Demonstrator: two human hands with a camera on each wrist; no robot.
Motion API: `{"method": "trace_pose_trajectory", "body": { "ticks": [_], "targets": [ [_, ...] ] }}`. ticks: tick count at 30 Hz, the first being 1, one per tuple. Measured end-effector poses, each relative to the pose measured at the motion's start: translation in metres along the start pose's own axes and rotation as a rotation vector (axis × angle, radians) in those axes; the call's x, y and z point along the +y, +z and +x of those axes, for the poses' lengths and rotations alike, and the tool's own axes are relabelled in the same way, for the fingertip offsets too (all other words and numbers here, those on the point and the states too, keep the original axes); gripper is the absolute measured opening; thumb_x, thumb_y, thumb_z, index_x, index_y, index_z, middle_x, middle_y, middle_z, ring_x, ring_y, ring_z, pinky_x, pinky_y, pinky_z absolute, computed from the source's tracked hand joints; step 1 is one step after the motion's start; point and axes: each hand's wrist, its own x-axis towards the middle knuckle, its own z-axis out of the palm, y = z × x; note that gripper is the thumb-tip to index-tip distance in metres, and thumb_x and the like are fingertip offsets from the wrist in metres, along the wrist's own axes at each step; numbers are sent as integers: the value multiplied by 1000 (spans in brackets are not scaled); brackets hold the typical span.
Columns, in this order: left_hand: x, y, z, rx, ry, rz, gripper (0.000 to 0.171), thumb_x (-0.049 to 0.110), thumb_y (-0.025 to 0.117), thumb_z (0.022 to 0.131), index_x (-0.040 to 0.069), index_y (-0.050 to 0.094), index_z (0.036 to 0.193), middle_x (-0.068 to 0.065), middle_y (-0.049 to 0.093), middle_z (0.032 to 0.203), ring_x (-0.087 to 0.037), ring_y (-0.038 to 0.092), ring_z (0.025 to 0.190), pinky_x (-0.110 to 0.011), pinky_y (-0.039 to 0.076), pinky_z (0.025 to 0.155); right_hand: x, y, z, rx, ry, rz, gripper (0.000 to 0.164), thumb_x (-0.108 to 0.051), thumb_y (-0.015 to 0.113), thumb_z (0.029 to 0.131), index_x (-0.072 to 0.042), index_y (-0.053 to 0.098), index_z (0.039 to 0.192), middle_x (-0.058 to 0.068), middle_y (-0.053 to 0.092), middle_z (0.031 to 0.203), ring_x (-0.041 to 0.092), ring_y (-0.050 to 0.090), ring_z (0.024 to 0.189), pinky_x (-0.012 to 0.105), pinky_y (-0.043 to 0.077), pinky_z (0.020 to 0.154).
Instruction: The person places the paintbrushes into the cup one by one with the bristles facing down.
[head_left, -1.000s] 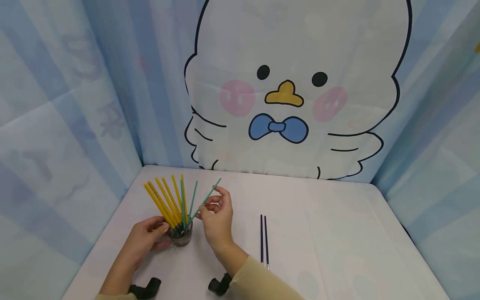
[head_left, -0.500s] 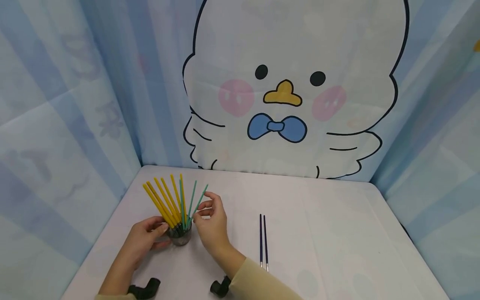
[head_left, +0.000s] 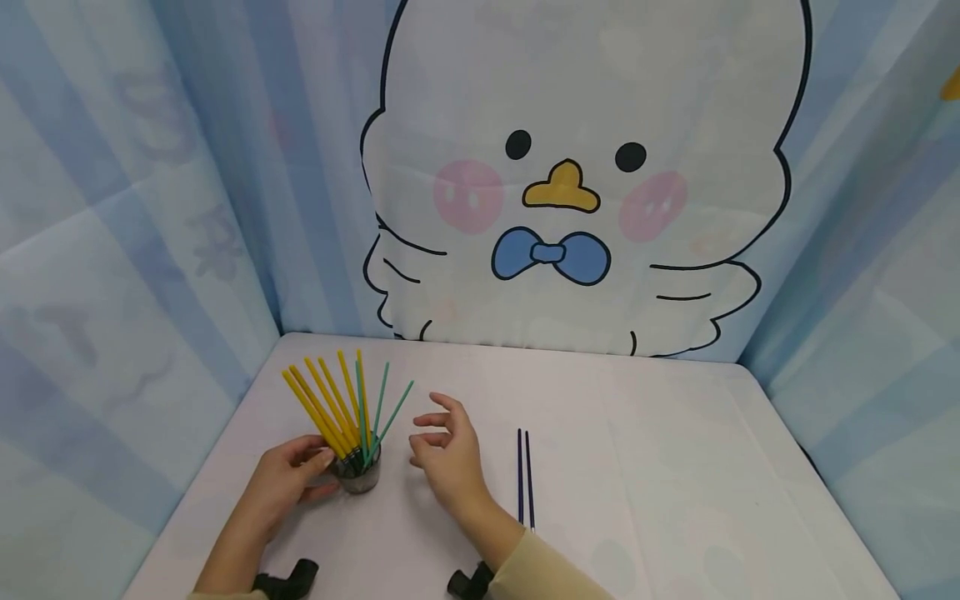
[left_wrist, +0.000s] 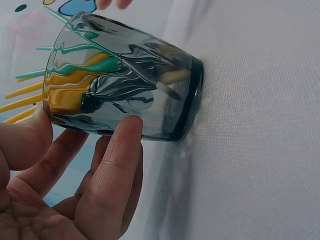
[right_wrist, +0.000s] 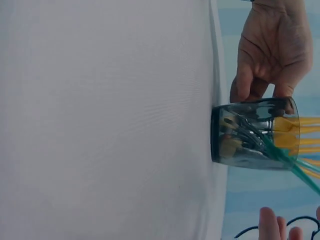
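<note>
A smoky clear glass [head_left: 358, 481] stands upright on the table, full of paintbrushes leaning outward, handles up. Several have yellow handles [head_left: 324, 414]; thinner green handles [head_left: 394, 412] lean to the right. My left hand [head_left: 285, 477] holds the glass at its left side, thumb near the rim and fingertips on the wall in the left wrist view [left_wrist: 115, 175]. To the right of the glass, apart from it, my right hand [head_left: 452, 450] hovers with loosely bent fingers and nothing in them. Through the glass the bristle ends look distorted.
Two dark blue paintbrushes [head_left: 525, 477] lie side by side on the white table [head_left: 660, 467], right of my right hand. Black wrist pieces [head_left: 291, 581] show near both forearms. A curtain with a cartoon bird [head_left: 570, 100] closes off the back.
My right hand has let go of the rightmost green paintbrush, which now leans in the glass, and has drawn away to the right. The left hand stays on the glass.
</note>
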Motion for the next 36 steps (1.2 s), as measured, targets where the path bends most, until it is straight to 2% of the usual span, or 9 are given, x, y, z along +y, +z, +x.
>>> {"method": "trace_pose_trajectory", "body": {
  "ticks": [6, 13, 25, 36],
  "targets": [
    [0, -1, 1, -4, -3, -9, 45, 12, 59, 112, -8, 53, 151, -25, 58, 137, -38, 61, 129, -38, 72, 87, -3, -25, -5, 4, 28, 1, 67, 3, 70, 96, -23, 51, 155, 22, 66, 130, 38, 74, 106, 38, 73, 75],
    [0, 0, 1, 5, -7, -10, 44, 12, 59, 112, -8, 54, 150, -24, 59, 135, -36, 62, 127, -37, 72, 87, -9, -54, -9, 28, 67, -16, 70, 3, 68, 95, -24, 49, 157, 24, 65, 131, 26, 74, 95, 42, 73, 71],
    [-3, -2, 4, 7, -13, -27, 45, 13, 61, 111, -8, 54, 150, -18, 62, 128, -25, 67, 116, -36, 72, 87, -14, -88, -20, 92, 97, -96, 73, 3, 68, 92, -24, 49, 157, 24, 66, 129, 32, 75, 93, 43, 72, 63],
    [-4, -3, 4, -10, -11, -42, 46, 13, 60, 111, -8, 52, 151, -19, 62, 129, -20, 68, 112, -37, 72, 88, -10, -124, -26, 144, 128, -210, 71, 5, 71, 92, -20, 52, 156, 21, 68, 117, 30, 73, 84, 38, 70, 57]
  ]
}}
